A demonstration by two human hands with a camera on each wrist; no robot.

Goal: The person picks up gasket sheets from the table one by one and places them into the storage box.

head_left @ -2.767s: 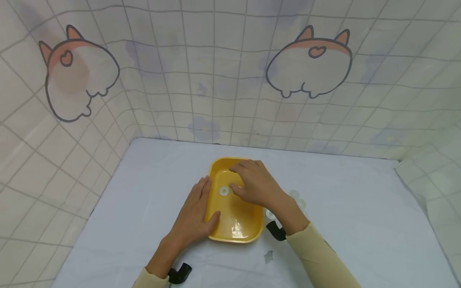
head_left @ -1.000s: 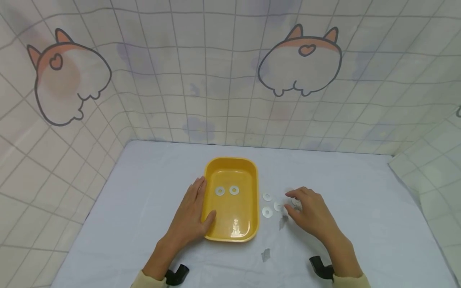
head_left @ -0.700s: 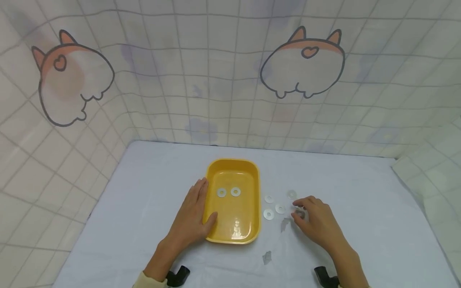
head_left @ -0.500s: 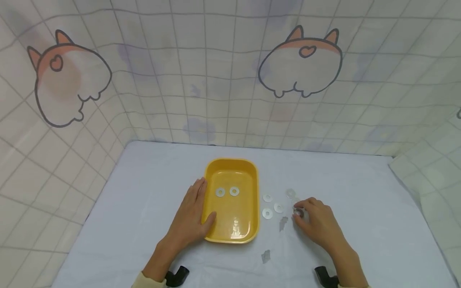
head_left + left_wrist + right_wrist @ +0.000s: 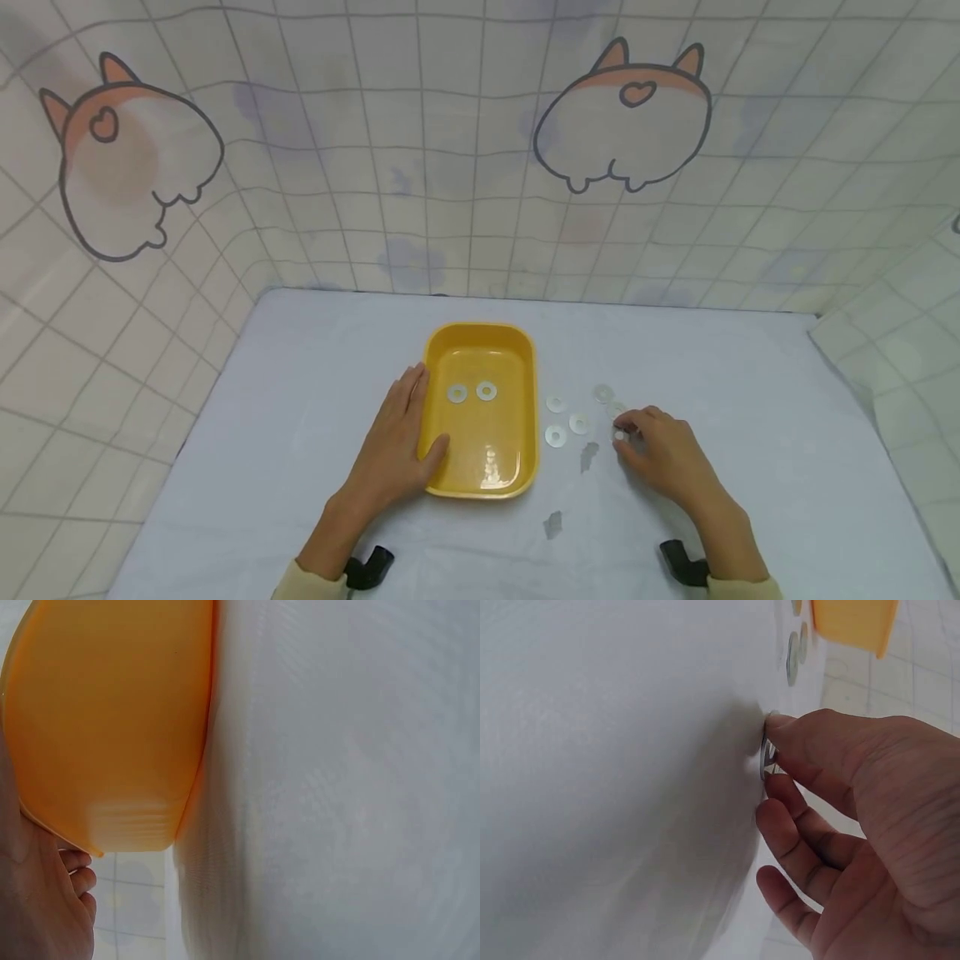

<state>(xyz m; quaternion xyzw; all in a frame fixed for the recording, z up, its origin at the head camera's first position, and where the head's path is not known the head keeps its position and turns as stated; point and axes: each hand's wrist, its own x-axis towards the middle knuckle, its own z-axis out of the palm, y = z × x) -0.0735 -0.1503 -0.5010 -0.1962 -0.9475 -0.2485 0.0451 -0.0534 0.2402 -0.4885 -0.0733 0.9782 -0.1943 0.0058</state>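
One round, silver metal washer (image 5: 764, 759): I pinched its edge in my right hand (image 5: 663, 454), presumably for lifting. One rectangular yellow plastic tray (image 5: 472, 442): my left hand (image 5: 390, 450), straight-fingered alongside, seemingly steadied it.

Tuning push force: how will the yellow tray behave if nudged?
Probably stiff: the yellow tray shows no visible bend beside the left hand. Likely light for its size, as it looks like thin plastic. Should slide rather than tip, given its wide, shallow shape.

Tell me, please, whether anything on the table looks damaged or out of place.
Two ragged grey patches break the white table covering, right of the yellow tray; stains, tears or scraps, I cannot tell.
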